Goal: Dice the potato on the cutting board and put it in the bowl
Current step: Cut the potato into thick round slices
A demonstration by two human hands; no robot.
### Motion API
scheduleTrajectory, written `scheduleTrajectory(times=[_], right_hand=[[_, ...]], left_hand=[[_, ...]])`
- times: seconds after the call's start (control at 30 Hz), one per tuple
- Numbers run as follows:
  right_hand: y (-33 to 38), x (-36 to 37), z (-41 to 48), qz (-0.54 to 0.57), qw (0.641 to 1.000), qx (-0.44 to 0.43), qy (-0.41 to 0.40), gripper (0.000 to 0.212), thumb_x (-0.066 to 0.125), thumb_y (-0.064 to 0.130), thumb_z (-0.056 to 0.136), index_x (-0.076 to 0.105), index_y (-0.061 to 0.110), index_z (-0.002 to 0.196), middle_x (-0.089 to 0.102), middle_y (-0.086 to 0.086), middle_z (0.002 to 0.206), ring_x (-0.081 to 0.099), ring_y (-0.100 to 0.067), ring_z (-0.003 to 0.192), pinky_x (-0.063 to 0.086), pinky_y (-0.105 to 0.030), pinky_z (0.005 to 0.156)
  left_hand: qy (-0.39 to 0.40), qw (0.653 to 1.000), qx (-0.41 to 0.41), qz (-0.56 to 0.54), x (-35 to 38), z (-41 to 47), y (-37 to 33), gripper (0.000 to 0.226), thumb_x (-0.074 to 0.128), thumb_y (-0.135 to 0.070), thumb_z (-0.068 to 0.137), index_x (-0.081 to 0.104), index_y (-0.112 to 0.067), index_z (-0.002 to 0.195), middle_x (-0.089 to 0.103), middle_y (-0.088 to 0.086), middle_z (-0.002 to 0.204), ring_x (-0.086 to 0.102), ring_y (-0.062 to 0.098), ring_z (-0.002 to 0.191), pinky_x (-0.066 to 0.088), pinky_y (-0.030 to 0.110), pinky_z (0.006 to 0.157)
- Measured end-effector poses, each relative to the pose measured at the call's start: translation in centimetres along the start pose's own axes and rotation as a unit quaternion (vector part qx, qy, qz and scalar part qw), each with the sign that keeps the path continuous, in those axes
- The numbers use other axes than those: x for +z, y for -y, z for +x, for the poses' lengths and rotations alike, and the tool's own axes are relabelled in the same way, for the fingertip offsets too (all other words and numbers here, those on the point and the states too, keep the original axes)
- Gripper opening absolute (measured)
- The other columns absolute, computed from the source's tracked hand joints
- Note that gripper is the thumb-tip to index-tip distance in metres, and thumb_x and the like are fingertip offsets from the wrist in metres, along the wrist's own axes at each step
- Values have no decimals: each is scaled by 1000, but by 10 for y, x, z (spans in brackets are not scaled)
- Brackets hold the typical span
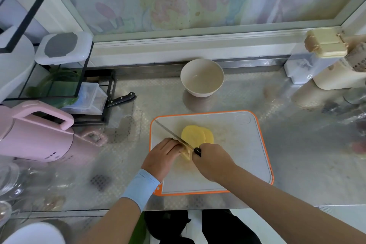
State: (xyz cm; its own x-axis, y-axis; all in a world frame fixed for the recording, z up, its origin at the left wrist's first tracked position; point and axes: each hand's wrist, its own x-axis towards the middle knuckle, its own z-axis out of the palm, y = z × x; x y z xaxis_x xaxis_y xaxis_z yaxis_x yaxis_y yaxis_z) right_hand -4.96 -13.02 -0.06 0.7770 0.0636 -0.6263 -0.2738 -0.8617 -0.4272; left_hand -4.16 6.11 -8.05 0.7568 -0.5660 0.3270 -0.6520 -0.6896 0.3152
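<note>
A white cutting board (243, 144) with an orange rim lies on the steel counter. Yellow potato slices (195, 134) lie overlapped near its middle. A smaller potato piece (187, 154) sits in front of them, and my left hand (163, 156) holds it down with curled fingers. My right hand (213, 161) grips the black handle of a knife (170, 131), whose blade runs up and left across that piece. A cream bowl (202, 80), with nothing in it, stands behind the board.
A pink kettle (37, 134) stands at the left. Behind it a black wire rack (79, 93) holds containers, with a second knife (122, 99) beside it. White and cream appliances (326, 65) fill the right rear corner. Glassware (8, 182) sits at the near left.
</note>
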Motion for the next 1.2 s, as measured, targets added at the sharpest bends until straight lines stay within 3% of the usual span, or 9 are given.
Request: scheduleTrajectory(times=[0.13,0.27,0.4,0.57,0.63,0.77,0.9,1.2], right_hand=[[-1,-6,-14,-48,999,-16,13,34,38,34,98,43,15,70,52,-5,72,48,-21,60,33,-28,49],[-4,-15,-18,-59,998,-16,35,35,38,34,99,46,13,71,51,-5,71,46,-20,60,34,-28,49],[-3,-21,-20,-84,995,-20,47,35,38,32,100,44,13,70,49,-4,70,46,-21,61,35,-28,50],[6,-27,-24,-99,992,-46,56,30,41,23,98,43,15,69,49,-2,73,51,-25,75,49,-36,70],[6,-27,-23,-122,989,-59,59,31,41,19,98,40,15,67,44,-1,70,50,-25,71,46,-34,66],[10,-28,-22,-224,966,-103,82,14,41,2,96,54,-1,90,35,-8,72,39,-24,59,32,-28,46],[18,-39,-19,-357,914,-147,129,24,42,3,97,59,0,114,35,-7,73,39,-20,56,30,-28,43],[34,-47,-17,-345,916,-148,145,28,41,10,100,59,0,119,40,-3,73,37,-15,58,31,-26,47]], left_hand=[[-9,1000,-17,0,6,-2,-1,29,56,6,80,70,-9,99,63,6,100,55,23,98,49,30,83],[-12,999,-38,-16,6,-5,-1,32,73,8,73,70,-10,100,65,5,103,56,22,100,49,30,84],[-18,999,-35,-25,6,-6,-3,33,75,7,73,69,-10,102,65,5,103,57,22,99,49,31,87],[-32,999,-37,-20,7,-9,-3,33,75,6,73,67,-11,101,64,5,102,57,23,97,50,32,86],[-32,999,-41,-16,7,-10,-3,32,74,5,74,68,-10,101,64,5,102,57,23,98,50,31,86],[-36,998,-51,-25,8,-9,-4,30,71,3,77,67,-12,102,64,5,102,57,23,99,50,32,86],[-52,996,-61,-37,7,-6,-6,30,69,0,79,61,-17,103,64,4,101,56,21,99,47,26,88],[-46,996,-75,-33,8,-3,-3,14,66,-6,84,69,-11,96,64,2,101,56,19,99,48,24,84]])
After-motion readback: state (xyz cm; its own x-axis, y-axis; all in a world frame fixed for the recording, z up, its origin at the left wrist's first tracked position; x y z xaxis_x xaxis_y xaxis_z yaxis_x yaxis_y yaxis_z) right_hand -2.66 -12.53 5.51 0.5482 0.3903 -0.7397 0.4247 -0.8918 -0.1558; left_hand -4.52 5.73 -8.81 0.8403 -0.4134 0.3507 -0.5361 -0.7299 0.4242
